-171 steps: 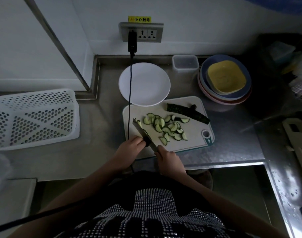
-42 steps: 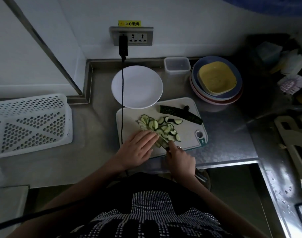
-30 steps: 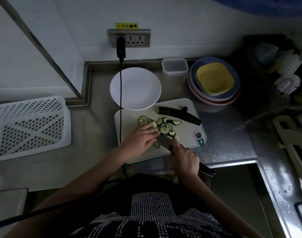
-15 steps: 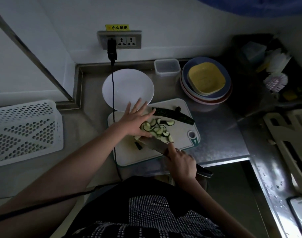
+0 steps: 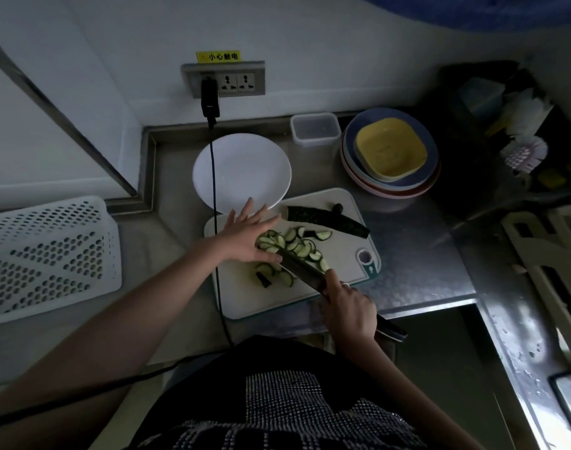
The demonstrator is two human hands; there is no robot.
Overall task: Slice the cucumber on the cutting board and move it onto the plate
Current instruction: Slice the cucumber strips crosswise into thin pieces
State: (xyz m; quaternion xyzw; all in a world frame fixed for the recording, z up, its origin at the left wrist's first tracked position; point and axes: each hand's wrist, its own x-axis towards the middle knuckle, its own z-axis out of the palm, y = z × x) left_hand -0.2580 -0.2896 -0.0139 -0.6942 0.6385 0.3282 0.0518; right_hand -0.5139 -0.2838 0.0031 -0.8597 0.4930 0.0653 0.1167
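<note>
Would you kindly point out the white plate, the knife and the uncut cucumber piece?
white plate (image 5: 245, 164), head view, bare centre.
knife (image 5: 298, 266), head view, middle of blade.
uncut cucumber piece (image 5: 323, 219), head view, dark skin, mid-length.

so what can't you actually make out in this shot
- Head view: slices under the left hand are hidden by its palm.
- Knife: the right hand covers most of the handle; whether slices sit on the blade is too dark to tell.
- Dark shelf clutter at right: too dim to identify.
</note>
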